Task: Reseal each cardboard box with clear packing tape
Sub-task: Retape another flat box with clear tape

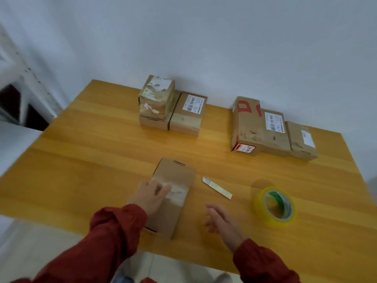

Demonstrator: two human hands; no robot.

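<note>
Your left hand [152, 196] lay flat, fingers extended, on the taped top of the cardboard box [177, 174], which sat on the table [81, 160] near its front edge. Your right hand [222, 221] hovered beside the box, fingers loosely spread, holding nothing. The tape roll [258, 203] lay further right.

bare table [102, 160] between near box [173, 193] and far boxes [173, 111].

Yellow tape roll [274, 207] with green core, brown boxes [173, 193], red sleeves [114, 233], orange-yellow wood-grain table [102, 160].

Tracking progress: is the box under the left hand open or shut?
Shut: the box lies flat-topped, clear tape strip across it under the left hand.
</note>
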